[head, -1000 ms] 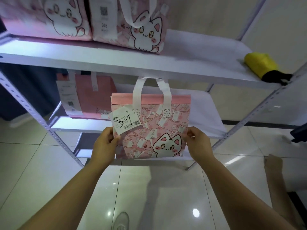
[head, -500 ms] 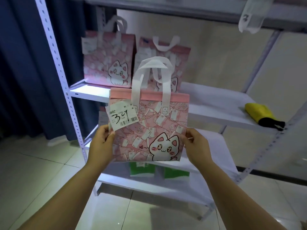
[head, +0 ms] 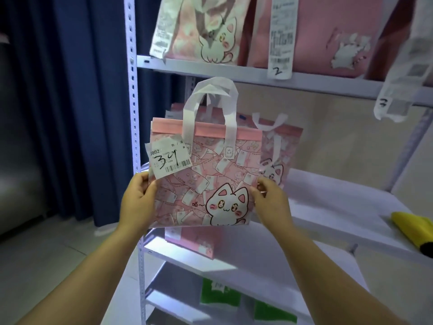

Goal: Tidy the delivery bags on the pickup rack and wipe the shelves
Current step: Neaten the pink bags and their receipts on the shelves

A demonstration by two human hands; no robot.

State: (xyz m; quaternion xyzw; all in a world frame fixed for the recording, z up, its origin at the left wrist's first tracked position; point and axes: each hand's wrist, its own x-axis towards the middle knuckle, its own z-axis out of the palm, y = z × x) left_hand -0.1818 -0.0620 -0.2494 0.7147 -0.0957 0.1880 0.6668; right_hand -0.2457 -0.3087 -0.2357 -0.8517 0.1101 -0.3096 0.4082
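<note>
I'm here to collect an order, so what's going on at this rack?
A person holds a pink cat-print bag up in front of the rack, the left hand with a grip on its left edge and the right hand on its right edge. Its tag reads 34. Other pink bags stand on the shelves behind; a yellow object lies on a shelf to the right.

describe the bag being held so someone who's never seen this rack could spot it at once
Find the white rack beside the dark blue curtain. In front of its middle shelf, a left hand and a right hand hold a pink cat bag by its sides. It has a squarish tag handwritten 34 at its upper left; the bag above wears a long slip marked 2.
</note>
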